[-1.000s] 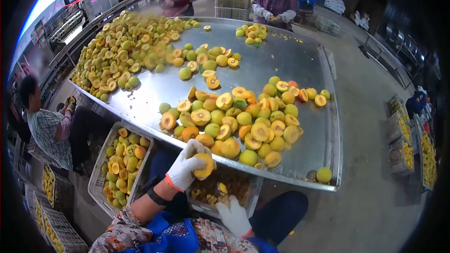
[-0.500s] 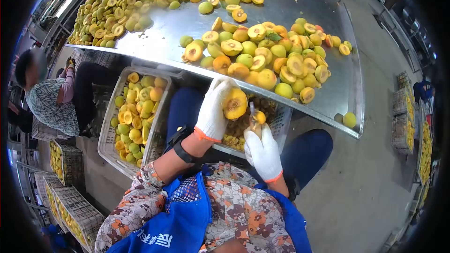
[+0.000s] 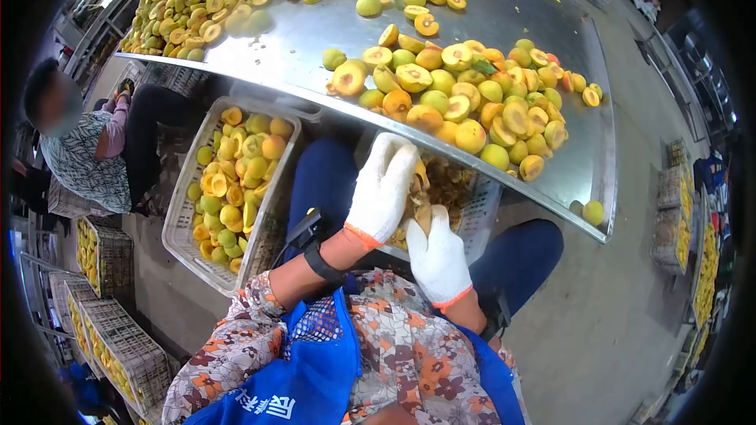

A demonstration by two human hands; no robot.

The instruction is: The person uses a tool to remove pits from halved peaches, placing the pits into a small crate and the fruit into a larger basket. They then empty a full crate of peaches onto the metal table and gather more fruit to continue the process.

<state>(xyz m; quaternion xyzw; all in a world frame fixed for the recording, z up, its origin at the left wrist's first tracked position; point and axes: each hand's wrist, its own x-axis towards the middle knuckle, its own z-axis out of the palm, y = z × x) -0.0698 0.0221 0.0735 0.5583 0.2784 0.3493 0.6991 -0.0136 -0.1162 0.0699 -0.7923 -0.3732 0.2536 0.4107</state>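
My left hand (image 3: 384, 189), in a white glove with an orange cuff, is closed around a halved yellow peach (image 3: 422, 175), mostly hidden behind its fingers. My right hand (image 3: 439, 260), gloved the same way, grips a small tan-handled pitting tool (image 3: 423, 214) against the peach. The tool's tip is hidden. Both hands are over a light plastic crate (image 3: 482, 216) holding brownish scraps, between my knees. Just beyond them, a pile of halved peaches (image 3: 465, 94) lies near the edge of the metal table (image 3: 291, 71).
Left of my leg stands a crate (image 3: 175, 216) full of peach halves. A larger heap of halves (image 3: 205, 0) covers the table's far left. One peach (image 3: 593, 212) lies at the right corner. Another person (image 3: 87, 149) sits at left, near stacked crates (image 3: 118, 330).
The peach half has turned from its cut face toward me to nearly edge-on. My right hand has brought the tool up against it, and the view has shifted slightly.
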